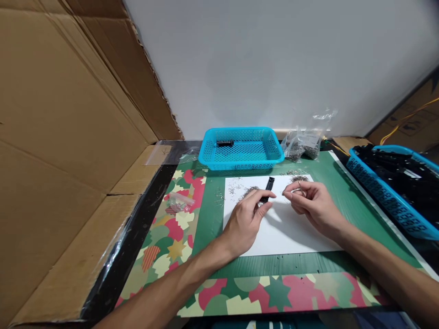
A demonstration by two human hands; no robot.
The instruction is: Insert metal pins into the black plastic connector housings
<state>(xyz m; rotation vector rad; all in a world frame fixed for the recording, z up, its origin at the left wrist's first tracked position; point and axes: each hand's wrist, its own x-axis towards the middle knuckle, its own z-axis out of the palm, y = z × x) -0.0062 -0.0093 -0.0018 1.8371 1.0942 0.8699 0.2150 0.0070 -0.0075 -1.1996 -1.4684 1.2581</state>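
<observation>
My left hand (245, 221) grips a narrow black plastic part (270, 185) between thumb and fingers, its far end sticking up past them. To its right, my right hand (313, 205) is closed in a pinch, with fingertips pressed together; whatever lies between them is too small to name. Both hands hover over a white sheet of paper (274, 237). Small metal pieces lie in a loose pile (252, 189) behind my left hand, and another pile (299, 178) sits behind my right hand.
A blue basket (242, 165) at the back holds a black part (225, 143). Clear bags of metal pieces (310, 148) stand beside it. Another blue basket (387, 196) full of black parts is at right. Cardboard (68, 137) walls the left side. A small plastic bag (181, 202) lies left.
</observation>
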